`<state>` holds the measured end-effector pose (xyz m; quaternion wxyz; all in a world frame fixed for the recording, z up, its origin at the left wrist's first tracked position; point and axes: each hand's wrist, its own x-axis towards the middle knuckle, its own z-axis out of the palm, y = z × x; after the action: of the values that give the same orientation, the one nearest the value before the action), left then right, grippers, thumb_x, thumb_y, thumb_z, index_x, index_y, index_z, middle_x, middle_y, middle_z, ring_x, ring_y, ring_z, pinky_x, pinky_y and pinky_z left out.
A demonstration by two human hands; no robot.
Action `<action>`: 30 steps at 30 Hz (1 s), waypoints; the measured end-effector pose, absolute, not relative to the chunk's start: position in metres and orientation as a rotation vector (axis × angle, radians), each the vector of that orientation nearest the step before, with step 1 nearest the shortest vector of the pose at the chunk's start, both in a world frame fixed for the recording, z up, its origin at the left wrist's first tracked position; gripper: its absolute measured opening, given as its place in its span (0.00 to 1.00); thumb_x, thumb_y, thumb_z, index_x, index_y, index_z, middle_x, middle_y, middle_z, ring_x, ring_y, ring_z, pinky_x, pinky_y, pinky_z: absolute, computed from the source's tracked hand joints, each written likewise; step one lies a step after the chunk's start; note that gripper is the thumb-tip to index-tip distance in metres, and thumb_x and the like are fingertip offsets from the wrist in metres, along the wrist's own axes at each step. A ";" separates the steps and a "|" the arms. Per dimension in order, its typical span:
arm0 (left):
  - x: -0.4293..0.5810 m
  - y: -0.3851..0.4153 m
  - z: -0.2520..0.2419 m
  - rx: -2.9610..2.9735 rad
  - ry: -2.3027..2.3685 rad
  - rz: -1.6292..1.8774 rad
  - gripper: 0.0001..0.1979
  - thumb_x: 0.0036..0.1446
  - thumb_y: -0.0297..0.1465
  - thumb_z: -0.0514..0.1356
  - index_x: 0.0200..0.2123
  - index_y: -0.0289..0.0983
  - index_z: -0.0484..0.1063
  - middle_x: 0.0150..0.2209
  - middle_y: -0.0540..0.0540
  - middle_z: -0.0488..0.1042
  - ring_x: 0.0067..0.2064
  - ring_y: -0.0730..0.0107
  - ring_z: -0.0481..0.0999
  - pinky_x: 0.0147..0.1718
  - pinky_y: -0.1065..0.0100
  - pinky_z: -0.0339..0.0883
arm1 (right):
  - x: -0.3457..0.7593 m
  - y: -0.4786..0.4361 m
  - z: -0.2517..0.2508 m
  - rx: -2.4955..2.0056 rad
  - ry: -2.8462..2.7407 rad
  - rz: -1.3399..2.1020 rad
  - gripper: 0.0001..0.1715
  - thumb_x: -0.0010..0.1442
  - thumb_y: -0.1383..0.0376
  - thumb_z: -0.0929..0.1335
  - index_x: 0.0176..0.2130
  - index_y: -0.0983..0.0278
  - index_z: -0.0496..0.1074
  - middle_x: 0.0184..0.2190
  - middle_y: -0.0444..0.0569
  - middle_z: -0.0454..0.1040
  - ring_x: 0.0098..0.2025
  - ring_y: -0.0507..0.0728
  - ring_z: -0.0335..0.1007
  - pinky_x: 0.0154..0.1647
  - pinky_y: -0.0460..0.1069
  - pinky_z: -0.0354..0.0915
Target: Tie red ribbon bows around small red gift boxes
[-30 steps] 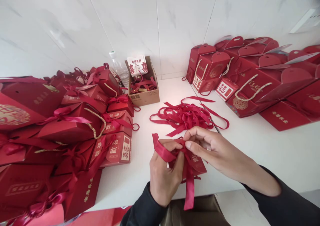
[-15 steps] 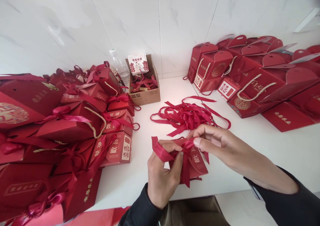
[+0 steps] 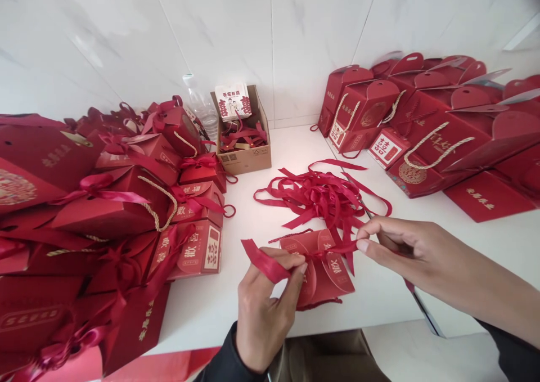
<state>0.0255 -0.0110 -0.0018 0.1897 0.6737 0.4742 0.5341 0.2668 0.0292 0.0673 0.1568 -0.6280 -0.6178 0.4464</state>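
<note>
A small red gift box (image 3: pixel 327 278) with gold lettering and dark red cord rests on the white table near its front edge. Across its top runs a red satin ribbon (image 3: pixel 266 263), knotted over the middle. My left hand (image 3: pixel 268 303) pinches one end of the ribbon at the box's left side, with a tail sticking up past the fingers. To the right, my right hand (image 3: pixel 405 252) pinches the other end between thumb and fingertips, and the ribbon is stretched between the hands. Just behind the box lies a loose heap of red ribbons (image 3: pixel 316 196).
Red gift boxes with bows (image 3: pixel 189 247) are stacked at the left. More red boxes with rope handles (image 3: pixel 439 140) stand at the right. Against the tiled wall are a cardboard box (image 3: pixel 248 160) holding ribbons and a printed card, and a clear plastic bottle (image 3: pixel 198 103).
My hands have moved apart, the right one outward to the right. The ribbon over the box is now drawn out straight, and more of the box's top shows.
</note>
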 end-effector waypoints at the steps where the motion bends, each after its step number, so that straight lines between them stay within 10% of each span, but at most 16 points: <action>1: 0.024 -0.014 -0.002 1.886 1.348 1.492 0.11 0.61 0.20 0.66 0.42 0.40 0.79 0.38 0.49 0.82 0.39 0.71 0.82 0.41 0.72 0.78 | 0.269 0.028 0.065 -1.811 -1.754 1.303 0.22 0.66 0.44 0.66 0.37 0.58 0.76 0.21 0.39 0.54 0.21 0.52 0.51 0.20 0.48 0.53; 14: 0.009 -0.032 -0.004 1.385 1.459 1.197 0.05 0.64 0.34 0.66 0.34 0.41 0.77 0.31 0.50 0.80 0.34 0.70 0.79 0.35 0.73 0.75 | 0.291 0.025 0.040 -1.780 -1.871 1.160 0.18 0.65 0.47 0.68 0.33 0.57 0.76 0.23 0.43 0.63 0.25 0.55 0.57 0.26 0.50 0.58; 18: 0.006 -0.031 0.004 1.175 1.293 1.160 0.09 0.63 0.39 0.67 0.44 0.42 0.80 0.38 0.43 0.82 0.39 0.64 0.82 0.38 0.67 0.77 | 0.292 0.021 0.028 -1.726 -1.966 1.005 0.17 0.66 0.47 0.68 0.45 0.53 0.78 0.47 0.51 0.79 0.43 0.62 0.76 0.35 0.51 0.71; 22: -0.003 -0.034 0.002 1.151 1.179 1.117 0.20 0.68 0.42 0.61 0.60 0.46 0.75 0.37 0.41 0.82 0.38 0.61 0.81 0.36 0.63 0.77 | 0.283 0.017 0.019 -1.654 -1.995 1.004 0.27 0.68 0.47 0.67 0.62 0.49 0.70 0.62 0.52 0.73 0.61 0.66 0.72 0.47 0.55 0.75; 30: -0.001 -0.032 -0.005 1.184 1.332 1.228 0.19 0.72 0.44 0.55 0.36 0.40 0.79 0.35 0.42 0.80 0.33 0.64 0.76 0.35 0.63 0.75 | 0.268 0.022 0.025 -1.634 -2.024 0.944 0.17 0.69 0.50 0.65 0.40 0.56 0.77 0.40 0.50 0.79 0.37 0.59 0.77 0.28 0.50 0.70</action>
<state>-0.0012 -0.0317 -0.0049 0.4693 0.4831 0.5433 0.5011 0.2680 0.0216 0.0249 0.1859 -0.5802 -0.7187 0.3351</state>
